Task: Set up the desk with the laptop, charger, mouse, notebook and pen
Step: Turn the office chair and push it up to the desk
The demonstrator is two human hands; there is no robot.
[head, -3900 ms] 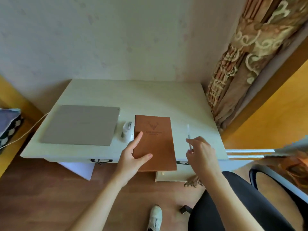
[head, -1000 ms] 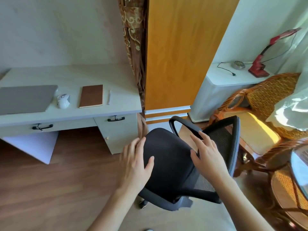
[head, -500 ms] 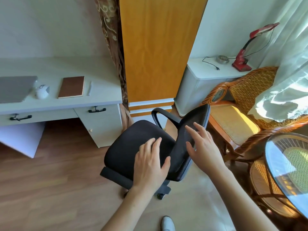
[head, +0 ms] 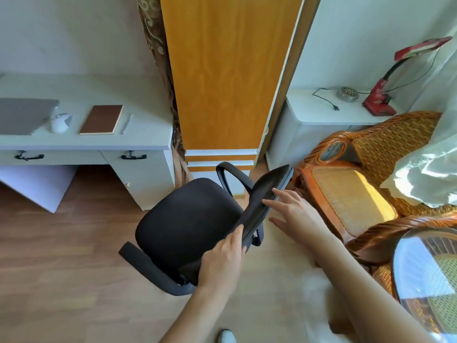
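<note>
On the white desk (head: pixel 84 144) at the left lie a closed grey laptop (head: pixel 23 115), a white mouse (head: pixel 60 123), a brown notebook (head: pixel 102 119) and a white pen (head: pixel 126 123), side by side. Both hands are away from the desk, at a black office chair (head: pixel 188 219) on the floor. My left hand (head: pixel 222 261) grips the near end of the chair's backrest (head: pixel 267 191). My right hand (head: pixel 294 211) rests on the backrest's top edge with its fingers spread. No charger is visible.
An orange wooden panel (head: pixel 227 70) and a patterned curtain (head: pixel 158 58) stand right of the desk. A white side cabinet (head: pixel 321 115) carries a red lamp (head: pixel 380 100). A wicker chair (head: pixel 358 189) and a glass-topped wicker table (head: pixel 430 280) crowd the right side.
I have turned from the desk to the chair. The chair has swung round, and my hands have shifted from the seat to its backrest, the left now gripping it.
</note>
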